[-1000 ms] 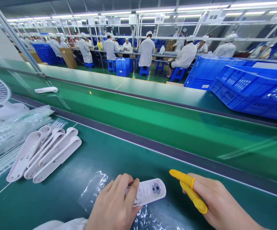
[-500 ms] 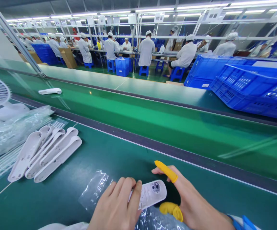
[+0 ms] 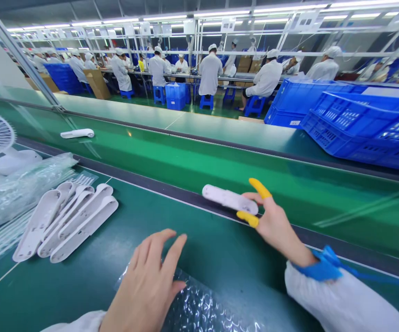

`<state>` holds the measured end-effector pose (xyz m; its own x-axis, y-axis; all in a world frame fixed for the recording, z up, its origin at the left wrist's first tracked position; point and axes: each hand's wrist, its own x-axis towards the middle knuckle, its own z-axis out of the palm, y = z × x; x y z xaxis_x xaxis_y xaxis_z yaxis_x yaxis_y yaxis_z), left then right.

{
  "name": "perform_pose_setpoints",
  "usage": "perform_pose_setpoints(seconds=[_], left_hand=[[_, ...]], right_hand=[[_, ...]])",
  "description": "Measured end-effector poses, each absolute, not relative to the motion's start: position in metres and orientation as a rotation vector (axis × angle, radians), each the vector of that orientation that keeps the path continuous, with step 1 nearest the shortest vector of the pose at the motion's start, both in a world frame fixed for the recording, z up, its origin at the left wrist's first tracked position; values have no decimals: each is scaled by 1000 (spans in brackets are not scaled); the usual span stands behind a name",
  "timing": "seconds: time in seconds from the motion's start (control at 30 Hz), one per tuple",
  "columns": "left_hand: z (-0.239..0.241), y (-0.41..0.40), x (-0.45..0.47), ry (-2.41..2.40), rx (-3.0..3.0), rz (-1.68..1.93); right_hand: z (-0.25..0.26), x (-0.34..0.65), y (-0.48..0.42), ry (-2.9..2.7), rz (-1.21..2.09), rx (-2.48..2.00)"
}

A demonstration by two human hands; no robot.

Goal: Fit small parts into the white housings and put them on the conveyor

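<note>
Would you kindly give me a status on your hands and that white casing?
Right hand pinching white casing over the conveyor's edge strip. Left hand open, on bubble wrap. Another white piece on the belt, far left.

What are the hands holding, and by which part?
The right hand pinches the white plastic piece by its right end; the left hand holds nothing.
</note>
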<state>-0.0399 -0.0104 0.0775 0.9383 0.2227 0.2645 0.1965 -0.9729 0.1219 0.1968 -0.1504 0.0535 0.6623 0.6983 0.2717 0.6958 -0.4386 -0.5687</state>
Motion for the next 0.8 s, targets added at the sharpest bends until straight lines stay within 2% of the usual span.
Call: perform_pose_setpoints(seconds=[0.07,0.2,0.4,0.63,0.8], left_hand=[[71,-7,-41,281,2896,201],[61,-7,-38,335,2762,8],[58,-4,-36,414,2729,-76],[54,0,-32,364,2642,-119],[54,-5,-27,303,2610,-36]], right_hand=[[53,230,-144,-995,-73,-2311],[47,270,-138,-967,-142,-2407],[49,247,-143,-1034,-219,-2260],[54,125,-144,-1384,240,-1844],[51,92,-143,-1362,480,-1764]])
